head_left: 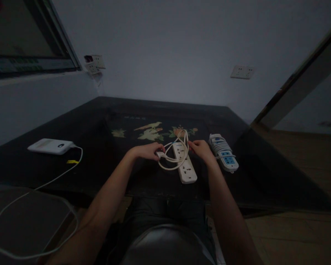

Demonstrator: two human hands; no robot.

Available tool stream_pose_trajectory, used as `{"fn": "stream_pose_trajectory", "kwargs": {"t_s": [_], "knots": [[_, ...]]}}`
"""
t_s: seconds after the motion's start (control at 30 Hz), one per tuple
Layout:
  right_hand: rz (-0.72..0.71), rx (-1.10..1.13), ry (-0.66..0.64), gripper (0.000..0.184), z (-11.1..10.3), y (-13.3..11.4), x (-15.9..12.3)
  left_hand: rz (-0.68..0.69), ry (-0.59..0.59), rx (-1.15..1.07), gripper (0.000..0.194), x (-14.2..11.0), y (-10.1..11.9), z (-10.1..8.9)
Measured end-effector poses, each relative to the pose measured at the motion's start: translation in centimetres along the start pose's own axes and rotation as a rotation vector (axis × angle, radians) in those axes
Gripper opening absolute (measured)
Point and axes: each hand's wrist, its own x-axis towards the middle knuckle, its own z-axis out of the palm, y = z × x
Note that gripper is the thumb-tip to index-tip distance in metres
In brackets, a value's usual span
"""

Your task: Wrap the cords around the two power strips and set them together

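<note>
A white power strip [185,166] lies on the dark table [105,121] in front of me, its pale cord [173,162] looped over and beside it. My left hand [150,151] is closed on the cord's plug end at the strip's left. On the strip's right, my right hand [200,148] pinches the cord near the strip's far end.
A second white strip with blue sockets [224,152], cord wound round it, lies just right of my right hand. A white power bank [51,146] with a long white cable [44,184] sits at the left. Wall sockets [242,71] are behind the table.
</note>
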Motion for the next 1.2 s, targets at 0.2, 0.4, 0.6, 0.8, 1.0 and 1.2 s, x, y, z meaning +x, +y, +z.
{"fn": "stream_pose_trajectory", "kwargs": {"t_s": [0.2,0.4,0.6,0.8,1.0,1.2], "knots": [[0.019,-0.055,-0.029,0.044,-0.5,-0.1,-0.2,0.028,0.096,-0.149,0.03,0.2,-0.2,-0.4],[0.02,-0.116,-0.114,0.046,-0.7,-0.9,-1.1,0.114,0.361,-0.169,0.026,0.7,0.3,-0.3],[0.002,-0.169,-0.178,0.043,-0.8,-2.2,-1.7,0.154,0.581,-0.339,0.025,0.8,1.1,-0.8],[-0.186,-0.182,-0.003,0.027,-0.4,-2.5,-1.5,0.111,0.699,-0.469,0.03,1.1,1.2,-0.8],[-0.438,-0.174,0.01,0.017,0.1,-1.7,-1.0,0.099,0.713,-0.59,0.029,1.3,1.0,-0.6],[-0.47,-0.213,0.081,0.015,0.0,-1.6,-1.1,0.105,0.807,-0.705,0.025,1.4,0.8,-0.7]]}}
